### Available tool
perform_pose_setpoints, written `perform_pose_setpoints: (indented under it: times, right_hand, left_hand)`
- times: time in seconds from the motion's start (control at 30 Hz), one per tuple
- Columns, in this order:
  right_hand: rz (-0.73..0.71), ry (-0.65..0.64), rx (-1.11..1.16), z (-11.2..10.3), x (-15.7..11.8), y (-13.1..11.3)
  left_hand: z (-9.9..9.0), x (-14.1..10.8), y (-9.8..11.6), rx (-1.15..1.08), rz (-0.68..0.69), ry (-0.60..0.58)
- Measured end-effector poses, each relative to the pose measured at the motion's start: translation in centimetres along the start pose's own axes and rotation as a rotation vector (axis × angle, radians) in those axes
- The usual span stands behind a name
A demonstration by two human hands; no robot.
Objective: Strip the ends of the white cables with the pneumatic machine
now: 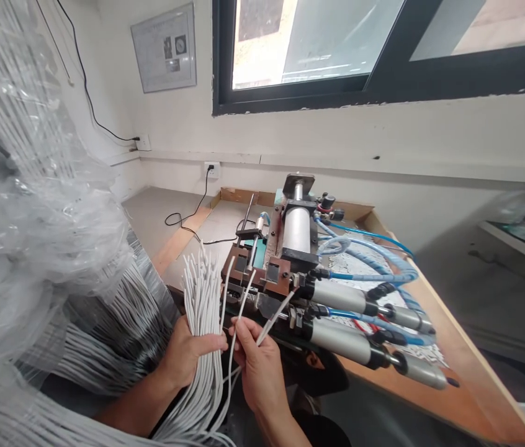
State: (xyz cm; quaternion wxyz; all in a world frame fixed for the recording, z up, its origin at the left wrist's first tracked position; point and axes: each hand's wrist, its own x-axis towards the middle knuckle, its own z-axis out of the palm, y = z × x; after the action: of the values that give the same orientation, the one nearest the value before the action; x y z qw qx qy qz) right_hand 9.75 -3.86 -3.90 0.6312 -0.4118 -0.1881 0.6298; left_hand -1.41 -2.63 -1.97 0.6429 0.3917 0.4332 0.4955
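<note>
My left hand (192, 351) is wrapped round a thick bundle of light grey cables (201, 292), whose cut ends point upward. One cable (227, 292) stands a little apart at the bundle's right side, near my left thumb. Between thumb and fingertips, my right hand (257, 360) pinches a single grey cable (244, 298), its tip up by the brown jaw blocks of the machine. A few more cables (277, 318) pass through the same hand and slant up to the right. Just beyond both hands sits the pneumatic machine (297, 230) with its silver cylinders.
Blue air hoses (383, 248) run along the machine's right, over white scraps (360, 248) in a wood-edged tray (467, 397). Plastic-wrapped cable bundles (118, 310) crowd the left side. A black power cord (183, 217) crosses the table to a wall socket (213, 169).
</note>
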Motion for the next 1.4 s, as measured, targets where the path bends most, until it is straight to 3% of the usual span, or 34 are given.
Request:
perform_pose_setpoints:
  times: [0.17,0.43,0.6,0.83,1.03,1.17,1.4]
  right_hand:
    - [0.0,0.042,-0.044,-0.9,0.1,0.4]
    - [0.061,0.037,0.048,-0.4,0.7,-0.1]
    - [0.209,-0.111,0.097,0.4,0.7,-0.5]
    - [0.005,0.041,-0.032,-0.2,-0.4,0.1]
    - [0.037,0.074,-0.026,-0.9,0.0,0.2]
    - [0.068,0.047,-0.004,-0.6,0.6,-0.1]
    - [0.057,0.007,-0.046,-1.0,0.6,0.7]
  left_hand:
    - [0.1,-0.1,0.1,-0.027,-0.075,0.104]
    - [0.3,0.0,0.1,-0.025,-0.029,0.096]
    - [0.3,-0.2,0.0,-0.017,-0.052,0.03]
    - [-0.3,-0.1,-0.2,0.038,0.002,0.037]
    - [-0.3,-0.1,-0.1,-0.022,-0.068,0.089]
    - [-0.2,-0.1,0.0,-0.036,-0.042,0.051]
    - [-0.7,0.2,-0.4,-0.042,-0.002,0.088]
